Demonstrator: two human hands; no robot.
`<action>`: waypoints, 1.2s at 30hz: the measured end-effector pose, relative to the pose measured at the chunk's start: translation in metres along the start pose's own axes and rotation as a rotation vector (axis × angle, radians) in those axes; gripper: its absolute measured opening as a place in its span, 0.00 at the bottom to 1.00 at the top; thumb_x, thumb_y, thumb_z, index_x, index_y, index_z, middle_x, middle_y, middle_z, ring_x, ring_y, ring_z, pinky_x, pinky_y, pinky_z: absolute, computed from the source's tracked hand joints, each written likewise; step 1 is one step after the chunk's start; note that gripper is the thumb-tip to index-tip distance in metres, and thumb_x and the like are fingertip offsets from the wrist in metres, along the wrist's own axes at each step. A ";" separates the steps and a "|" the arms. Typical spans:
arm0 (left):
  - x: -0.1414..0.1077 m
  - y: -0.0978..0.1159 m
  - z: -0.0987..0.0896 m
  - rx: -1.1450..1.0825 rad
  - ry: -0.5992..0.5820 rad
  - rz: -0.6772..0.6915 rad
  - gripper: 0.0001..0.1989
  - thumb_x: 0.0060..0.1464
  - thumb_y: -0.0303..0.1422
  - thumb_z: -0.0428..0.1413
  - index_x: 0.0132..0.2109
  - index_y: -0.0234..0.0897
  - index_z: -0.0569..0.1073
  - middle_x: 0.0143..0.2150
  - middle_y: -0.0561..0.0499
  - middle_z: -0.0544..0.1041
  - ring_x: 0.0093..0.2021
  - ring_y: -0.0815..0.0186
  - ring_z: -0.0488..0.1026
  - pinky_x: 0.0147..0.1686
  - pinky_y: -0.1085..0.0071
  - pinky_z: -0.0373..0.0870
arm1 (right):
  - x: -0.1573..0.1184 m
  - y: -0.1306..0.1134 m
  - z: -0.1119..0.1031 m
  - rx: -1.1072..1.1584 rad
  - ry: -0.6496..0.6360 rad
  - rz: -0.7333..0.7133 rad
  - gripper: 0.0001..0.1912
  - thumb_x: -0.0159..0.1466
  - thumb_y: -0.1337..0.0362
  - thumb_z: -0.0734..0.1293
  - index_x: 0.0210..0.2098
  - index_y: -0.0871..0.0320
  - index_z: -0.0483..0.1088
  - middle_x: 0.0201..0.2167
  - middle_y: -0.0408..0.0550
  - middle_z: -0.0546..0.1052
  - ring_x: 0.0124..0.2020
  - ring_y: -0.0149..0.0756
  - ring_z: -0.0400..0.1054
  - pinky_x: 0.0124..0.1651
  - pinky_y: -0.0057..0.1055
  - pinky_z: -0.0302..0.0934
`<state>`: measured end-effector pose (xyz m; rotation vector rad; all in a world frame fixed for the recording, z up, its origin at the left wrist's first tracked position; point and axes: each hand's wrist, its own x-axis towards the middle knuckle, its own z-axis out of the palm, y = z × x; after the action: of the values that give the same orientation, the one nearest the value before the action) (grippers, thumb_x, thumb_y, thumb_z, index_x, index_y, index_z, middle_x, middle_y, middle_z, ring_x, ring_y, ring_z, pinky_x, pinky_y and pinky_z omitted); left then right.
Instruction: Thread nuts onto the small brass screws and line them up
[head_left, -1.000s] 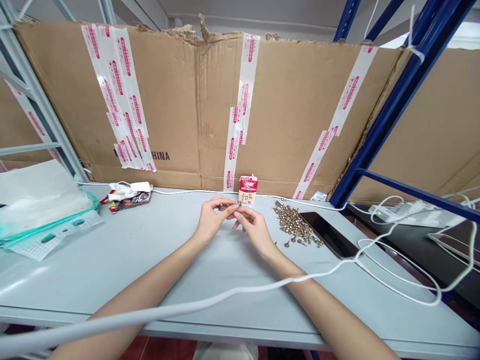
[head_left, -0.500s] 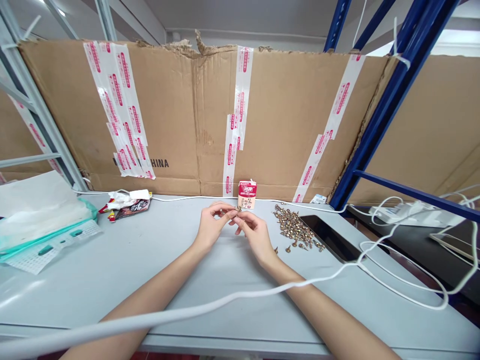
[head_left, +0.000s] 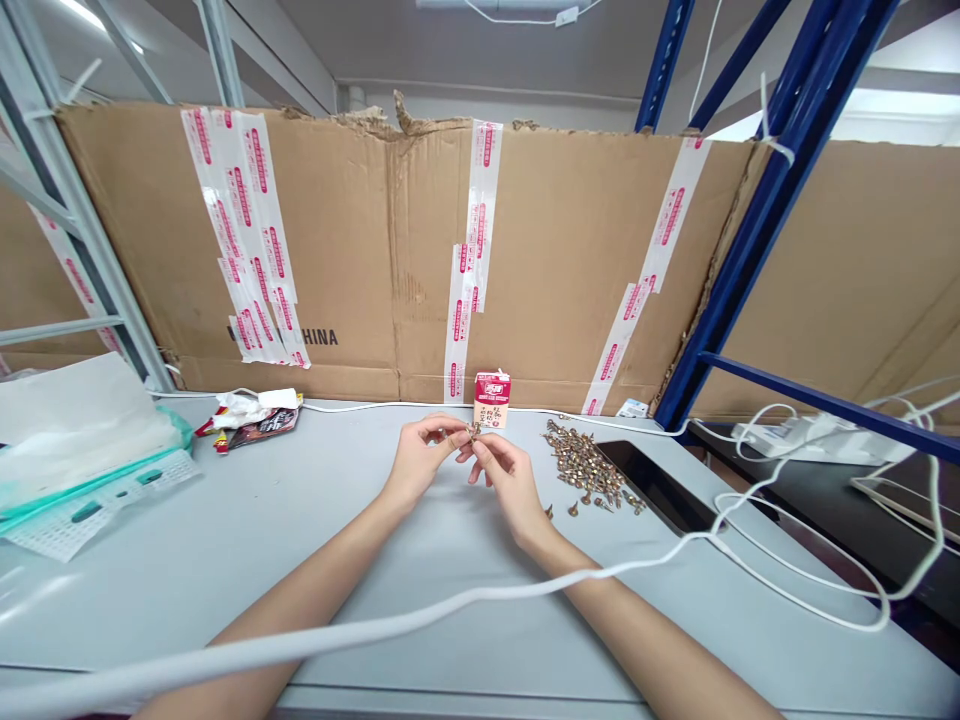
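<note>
hands [head_left: 420,462] [head_left: 510,480] together on small brass screw [head_left: 473,430]

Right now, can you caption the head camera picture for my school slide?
The left hand and right hand pinch a small screw over a grey table, beside a heap of brass-coloured screws.

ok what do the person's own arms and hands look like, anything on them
The left hand and right hand are bare, with no gloves. Both forearms are bare too, with no sleeves in view. No watch or band shows at either wrist. Any small marks on the fingers are too small to tell.
</note>
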<state>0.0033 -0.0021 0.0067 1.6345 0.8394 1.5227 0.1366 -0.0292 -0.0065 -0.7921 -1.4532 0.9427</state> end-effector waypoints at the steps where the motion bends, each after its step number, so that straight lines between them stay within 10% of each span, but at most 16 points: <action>1: 0.000 0.000 0.000 -0.001 -0.005 0.002 0.08 0.44 0.36 0.60 0.28 0.34 0.76 0.32 0.47 0.75 0.34 0.64 0.69 0.34 0.70 0.64 | 0.000 0.000 0.000 0.019 -0.003 0.005 0.14 0.59 0.54 0.62 0.31 0.58 0.69 0.27 0.45 0.72 0.21 0.27 0.62 0.24 0.26 0.54; 36: 0.000 0.016 -0.008 -0.099 -0.250 -0.026 0.09 0.45 0.37 0.61 0.33 0.37 0.78 0.34 0.47 0.73 0.33 0.65 0.70 0.35 0.69 0.65 | -0.001 -0.013 -0.001 0.070 -0.039 -0.023 0.17 0.59 0.51 0.61 0.26 0.59 0.66 0.22 0.42 0.67 0.20 0.26 0.59 0.25 0.26 0.55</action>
<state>-0.0051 -0.0095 0.0211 1.6911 0.6365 1.2877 0.1388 -0.0355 0.0050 -0.7082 -1.4523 0.9908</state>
